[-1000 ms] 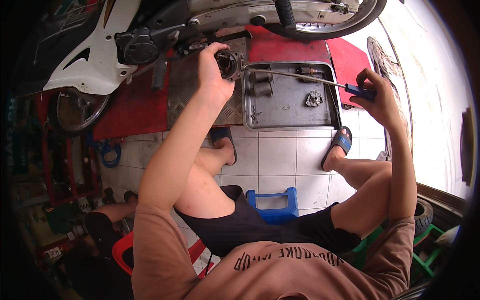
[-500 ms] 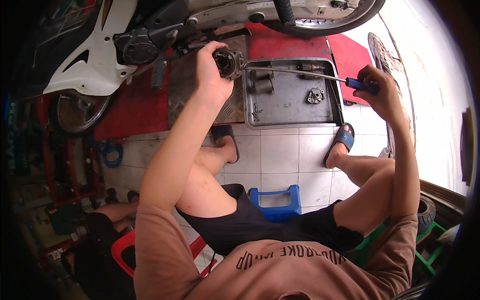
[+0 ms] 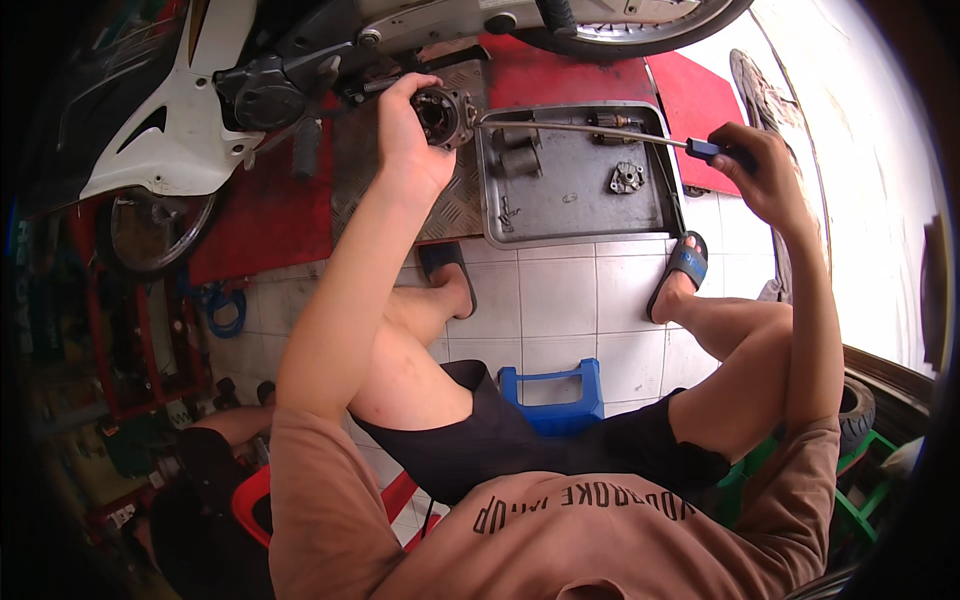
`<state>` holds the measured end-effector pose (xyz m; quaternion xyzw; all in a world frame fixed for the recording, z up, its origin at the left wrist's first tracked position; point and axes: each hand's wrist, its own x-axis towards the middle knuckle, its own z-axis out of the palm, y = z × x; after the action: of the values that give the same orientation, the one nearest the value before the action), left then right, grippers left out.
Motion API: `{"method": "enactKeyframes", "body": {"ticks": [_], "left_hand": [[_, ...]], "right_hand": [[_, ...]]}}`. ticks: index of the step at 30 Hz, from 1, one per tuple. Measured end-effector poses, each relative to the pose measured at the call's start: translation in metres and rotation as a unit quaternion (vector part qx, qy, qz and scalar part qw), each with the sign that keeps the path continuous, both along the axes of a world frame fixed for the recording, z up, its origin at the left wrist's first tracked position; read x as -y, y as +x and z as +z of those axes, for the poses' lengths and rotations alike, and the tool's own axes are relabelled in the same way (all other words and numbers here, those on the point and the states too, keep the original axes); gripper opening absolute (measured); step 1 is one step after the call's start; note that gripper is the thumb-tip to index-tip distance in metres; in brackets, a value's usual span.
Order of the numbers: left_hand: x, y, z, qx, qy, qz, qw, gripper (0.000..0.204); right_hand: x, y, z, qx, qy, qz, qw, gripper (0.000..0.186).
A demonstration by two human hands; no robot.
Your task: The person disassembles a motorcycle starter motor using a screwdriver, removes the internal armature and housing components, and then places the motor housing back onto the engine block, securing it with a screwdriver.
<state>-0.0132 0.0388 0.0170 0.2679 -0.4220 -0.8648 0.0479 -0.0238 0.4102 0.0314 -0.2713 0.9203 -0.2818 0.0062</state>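
With fingers wrapped round a round, hollow metal housing (image 3: 439, 117), my left hand (image 3: 408, 145) holds it up near the left end of a steel tray. My right hand (image 3: 755, 170) grips the blue handle of a long screwdriver (image 3: 705, 149). The screwdriver's thin shaft runs left over the tray (image 3: 570, 236) to the housing's right side, where its tip is too small to make out. In the tray lie cylindrical grey parts (image 3: 519, 161), a dark cylindrical piece (image 3: 612, 127), a small metal body (image 3: 627, 177) and small bits (image 3: 508, 218).
A white motorbike (image 3: 150, 155) stands along the far side on a red platform (image 3: 260, 230) with a patterned metal plate. A blue stool (image 3: 570, 410) is between my legs. At lower left are a red chair (image 3: 250, 500) and another person's leg (image 3: 225, 440); a tyre (image 3: 857, 405) is at right.
The whole view has shifted slightly upward. My left hand and the housing have moved a little left, and the screwdriver in my right hand has kept its line to the housing.
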Motion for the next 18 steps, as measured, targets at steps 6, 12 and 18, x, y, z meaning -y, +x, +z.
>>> {"method": "enactKeyframes", "body": {"ticks": [6, 12, 18], "left_hand": [[0.002, 0.002, -0.003, -0.006, -0.020, 0.000, 1.000, 0.011], [0.002, -0.002, -0.005, -0.004, -0.003, 0.006, 1.000, 0.012], [0.004, -0.001, -0.006, 0.005, -0.013, 0.000, 1.000, 0.012]], "right_hand": [[0.014, 0.008, 0.010, 0.016, -0.050, 0.012, 0.999, 0.035], [-0.001, -0.001, 0.003, -0.032, 0.012, 0.011, 0.999, 0.029], [0.015, 0.007, 0.007, -0.057, -0.106, 0.016, 0.993, 0.028]]}}
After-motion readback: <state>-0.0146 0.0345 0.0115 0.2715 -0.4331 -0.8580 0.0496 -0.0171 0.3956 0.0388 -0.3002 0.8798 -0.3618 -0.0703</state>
